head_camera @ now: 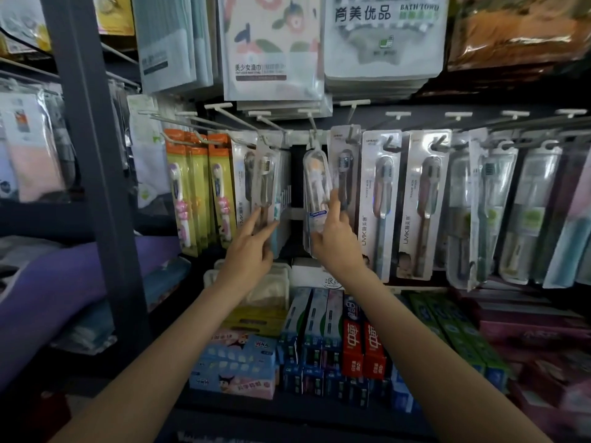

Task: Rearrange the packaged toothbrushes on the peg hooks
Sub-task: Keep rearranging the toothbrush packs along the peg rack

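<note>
A clear toothbrush pack [315, 199] is hanging from a peg hook [311, 131] in the middle of the rack, and its lower part is being held by the right hand [335, 241], with the fingers curled round it. A pack with a dark brush [265, 190], hanging just to the left, is being touched by the straight fingers of the left hand [252, 247]. Toothpaste boxes [332, 340] are being kept on the shelf below.
</note>
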A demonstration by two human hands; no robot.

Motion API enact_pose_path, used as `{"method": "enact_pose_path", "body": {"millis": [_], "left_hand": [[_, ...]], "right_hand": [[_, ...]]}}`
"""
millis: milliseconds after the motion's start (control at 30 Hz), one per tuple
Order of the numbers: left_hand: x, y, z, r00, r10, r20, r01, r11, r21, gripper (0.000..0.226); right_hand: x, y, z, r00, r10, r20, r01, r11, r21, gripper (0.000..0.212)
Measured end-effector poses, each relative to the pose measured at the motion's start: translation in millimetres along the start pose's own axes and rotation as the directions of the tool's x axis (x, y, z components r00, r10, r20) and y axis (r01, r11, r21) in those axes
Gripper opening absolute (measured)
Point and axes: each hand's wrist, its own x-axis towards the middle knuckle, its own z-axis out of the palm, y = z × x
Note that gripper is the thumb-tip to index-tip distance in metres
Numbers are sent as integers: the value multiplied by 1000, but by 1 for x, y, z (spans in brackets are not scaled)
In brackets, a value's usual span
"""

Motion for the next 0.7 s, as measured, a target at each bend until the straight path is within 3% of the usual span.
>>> {"method": "enact_pose_path", "body": {"millis": [133,267,400,500,600,700], "left_hand": [[-11,2,-5,998,14,-56,-14,1000,-13,57],[-19,9,-8,983,3,-186,-11,999,-40,48],[-11,29,-6,956,85,-282,-102,994,-44,37],[-1,58,5,946,127,-298,-153,986,-64,34],[10,94,22,940,198,-278,-229,970,-81,34],[20,134,40,919,297,-259,-331,938,-100,35]], "right_hand": [[-12,1,6,995,27,92,-36,995,96,79],[-35,7,-9,993,-40,114,36,999,36,52],[-46,17,-51,995,-101,-11,102,991,87,29],[-50,39,-89,980,-95,-177,111,990,82,23],[-52,79,-117,915,-91,-394,97,995,-6,21],[-52,123,-138,841,6,-541,-16,1000,-14,22]]}}
